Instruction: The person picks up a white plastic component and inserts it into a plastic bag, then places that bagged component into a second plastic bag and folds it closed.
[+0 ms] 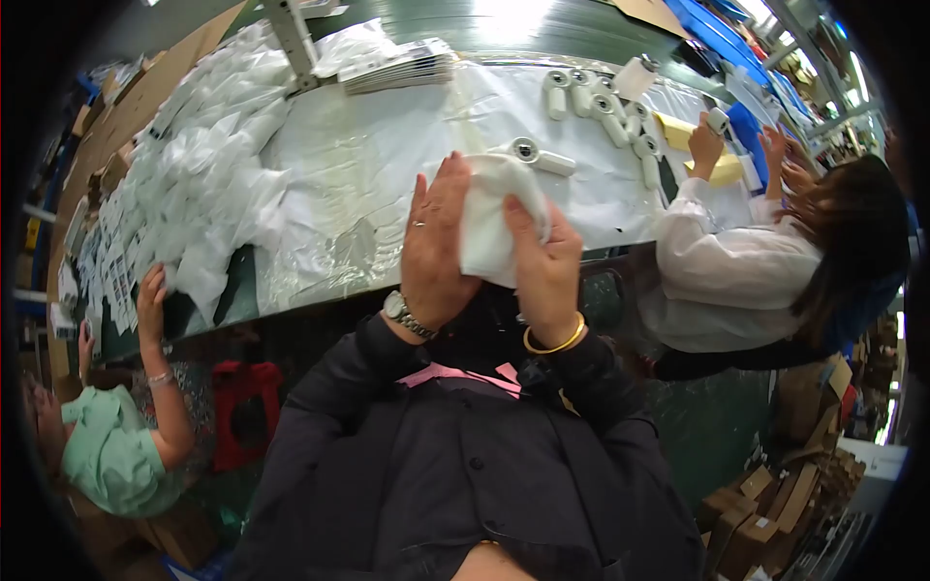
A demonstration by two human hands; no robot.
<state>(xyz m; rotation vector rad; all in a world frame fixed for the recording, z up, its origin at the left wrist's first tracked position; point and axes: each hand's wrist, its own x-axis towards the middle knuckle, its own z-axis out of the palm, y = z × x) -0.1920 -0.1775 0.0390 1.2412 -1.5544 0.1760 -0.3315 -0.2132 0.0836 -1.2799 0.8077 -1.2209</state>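
Over the table's near edge, in front of my chest, I have a soft white pouch or wrap (489, 228); whether anything is inside cannot be seen. My right hand (550, 271) is closed on its right side, thumb lying across the front face. My left hand (436, 237) rests flat along the left side, fingers stretched out and pointing away from me. Just beyond the pouch lies a white tube-shaped device (554, 163) with a round, dark-centred head (524, 149).
Several similar white devices (608, 116) stand and lie at the back right. White filled bags (203, 174) are heaped on the left, near a stack of flat printed sheets (397, 68). Co-workers sit to the right (746, 261) and left (121, 450). Clear film (354, 247) covers the table.
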